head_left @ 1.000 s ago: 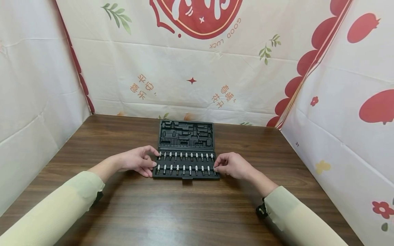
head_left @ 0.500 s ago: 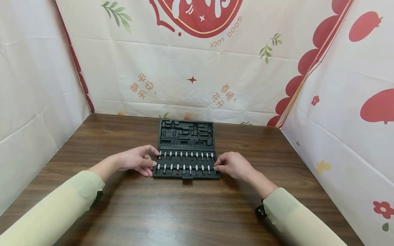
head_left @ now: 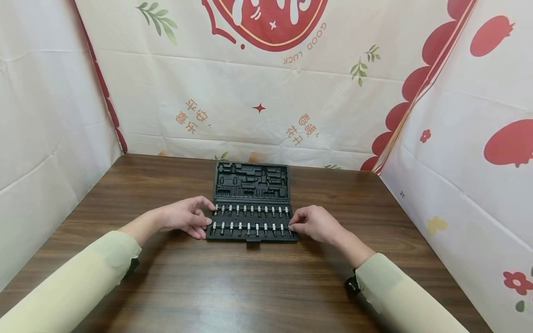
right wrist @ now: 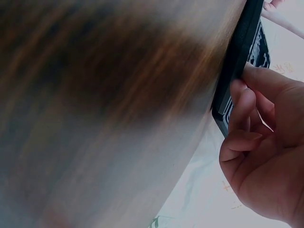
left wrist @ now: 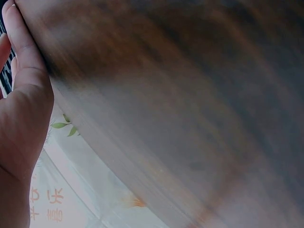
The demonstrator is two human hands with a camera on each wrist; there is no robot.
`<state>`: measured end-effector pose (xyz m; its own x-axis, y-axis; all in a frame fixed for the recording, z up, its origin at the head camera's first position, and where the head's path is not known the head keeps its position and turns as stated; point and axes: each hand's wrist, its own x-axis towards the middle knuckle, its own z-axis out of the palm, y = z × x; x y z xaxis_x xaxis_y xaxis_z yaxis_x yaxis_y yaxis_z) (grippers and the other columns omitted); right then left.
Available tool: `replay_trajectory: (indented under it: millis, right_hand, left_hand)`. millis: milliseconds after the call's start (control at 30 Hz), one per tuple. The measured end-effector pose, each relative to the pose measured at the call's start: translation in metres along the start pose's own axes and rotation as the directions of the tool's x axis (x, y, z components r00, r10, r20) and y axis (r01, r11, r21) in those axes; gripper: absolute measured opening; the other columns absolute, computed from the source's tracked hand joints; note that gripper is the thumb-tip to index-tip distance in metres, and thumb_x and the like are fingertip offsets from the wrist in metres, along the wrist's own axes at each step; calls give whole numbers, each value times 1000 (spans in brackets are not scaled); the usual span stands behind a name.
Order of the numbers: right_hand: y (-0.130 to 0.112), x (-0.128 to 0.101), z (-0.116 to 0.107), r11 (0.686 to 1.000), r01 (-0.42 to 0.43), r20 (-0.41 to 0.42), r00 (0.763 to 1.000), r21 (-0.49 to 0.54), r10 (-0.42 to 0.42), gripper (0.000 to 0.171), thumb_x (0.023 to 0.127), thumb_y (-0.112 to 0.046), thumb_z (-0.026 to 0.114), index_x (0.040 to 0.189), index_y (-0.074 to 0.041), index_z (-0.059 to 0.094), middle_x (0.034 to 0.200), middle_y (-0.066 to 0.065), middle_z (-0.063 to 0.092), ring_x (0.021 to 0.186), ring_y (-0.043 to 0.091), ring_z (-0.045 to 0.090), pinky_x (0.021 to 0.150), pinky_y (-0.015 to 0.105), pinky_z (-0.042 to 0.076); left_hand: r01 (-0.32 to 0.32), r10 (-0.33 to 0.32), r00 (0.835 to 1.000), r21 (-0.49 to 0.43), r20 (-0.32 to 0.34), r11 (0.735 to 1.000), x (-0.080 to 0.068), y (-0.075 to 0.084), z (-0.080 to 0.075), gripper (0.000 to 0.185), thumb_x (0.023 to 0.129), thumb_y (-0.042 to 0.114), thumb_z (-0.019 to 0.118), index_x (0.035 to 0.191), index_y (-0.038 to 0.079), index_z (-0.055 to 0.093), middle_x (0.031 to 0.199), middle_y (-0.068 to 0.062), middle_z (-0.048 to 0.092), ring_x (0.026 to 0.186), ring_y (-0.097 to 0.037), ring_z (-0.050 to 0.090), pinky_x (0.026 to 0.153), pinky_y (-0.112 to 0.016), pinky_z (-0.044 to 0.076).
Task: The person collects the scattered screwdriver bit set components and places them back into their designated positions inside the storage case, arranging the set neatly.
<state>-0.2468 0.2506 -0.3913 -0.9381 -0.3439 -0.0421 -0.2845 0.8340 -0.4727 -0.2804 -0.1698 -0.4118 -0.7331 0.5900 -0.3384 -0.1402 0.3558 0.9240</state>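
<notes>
A black tool case (head_left: 251, 237) lies open on the wooden table (head_left: 250, 286). Its near half carries two rows of small silver bits (head_left: 248, 211). The far half (head_left: 251, 181) shows only empty moulded recesses. My left hand (head_left: 208, 213) curls round the near half's left edge, thumb at the far corner and fingers lower down. My right hand (head_left: 291, 222) pinches the right edge with curled fingers. In the right wrist view the case (right wrist: 242, 47) runs up the frame, and the right hand (right wrist: 243, 80) has its thumb on top and fingertips on the side wall. The left wrist view shows only the left hand (left wrist: 21, 71) beside blurred wood.
Printed cream and red cloth walls (head_left: 258, 92) close the table in at the back and on both sides. Bare wood stretches between the case and my sleeves (head_left: 75, 286).
</notes>
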Motion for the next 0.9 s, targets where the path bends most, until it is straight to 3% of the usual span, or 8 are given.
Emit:
replay_trajectory:
  millis: [333, 500, 700, 900]
  right_hand:
    - [3, 2, -3, 999, 35, 0, 999, 10, -35, 5, 102, -26, 80, 102, -22, 80, 87, -8, 73, 75, 10, 63, 66, 27, 54]
    - [6, 8, -17, 995, 24, -87, 996, 93, -16, 14, 105, -31, 77, 111, -19, 79, 91, -1, 74, 75, 15, 66, 65, 30, 58]
    - [3, 18, -39, 995, 20, -181, 984, 99, -2, 24, 107, -37, 74, 118, -17, 78, 98, 3, 73, 86, 19, 63, 72, 31, 54]
    - [4, 33, -52, 978, -9, -184, 982, 208, 48, 44, 111, -53, 63, 131, -15, 71, 108, 11, 72, 97, 32, 70, 76, 37, 59]
  left_hand:
    - [1, -1, 1000, -1, 0, 1000, 0, -2, -2, 54, 110, 6, 65, 154, 1, 34, 96, -15, 66, 83, -23, 79, 78, -37, 72]
    - [-4, 4, 1000, -4, 5, 1000, 1, -1, -1, 53, 110, 6, 64, 154, 1, 34, 95, -15, 66, 82, -24, 79, 78, -37, 72]
    - [4, -4, 1000, -7, 5, 1000, 2, -1, -1, 53, 110, 5, 64, 154, 1, 34, 95, -15, 66, 82, -24, 79, 77, -37, 72]
    - [9, -9, 1000, -2, 5, 1000, 2, -1, -2, 54, 110, 6, 64, 154, 1, 34, 96, -16, 67, 83, -24, 79, 78, -37, 72]
